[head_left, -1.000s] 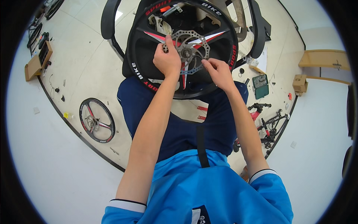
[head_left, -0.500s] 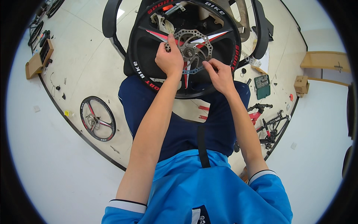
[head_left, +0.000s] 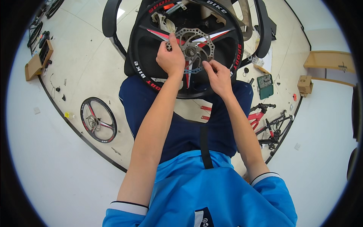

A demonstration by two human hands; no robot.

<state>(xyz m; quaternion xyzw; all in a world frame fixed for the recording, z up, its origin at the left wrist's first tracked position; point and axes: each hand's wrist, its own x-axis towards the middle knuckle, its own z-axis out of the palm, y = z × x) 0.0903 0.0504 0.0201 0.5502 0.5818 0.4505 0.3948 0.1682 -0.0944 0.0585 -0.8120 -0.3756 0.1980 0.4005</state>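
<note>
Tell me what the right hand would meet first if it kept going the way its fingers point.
Probably the brake disc: the right hand points up-left, fingertips already at the disc's lower edge on the black bicycle wheel. Depth is hard to judge.

Both hands crowd the hub: left hand (head_left: pixel 171 59) on the brake disc (head_left: pixel 194 47), right hand (head_left: pixel 218 77) at its lower edge. Gaps betw. spokes of the black wheel (head_left: pixel 145 56) stay open. Chair armrests (head_left: pixel 110 19) block either side; near rim rests on lap.
</note>
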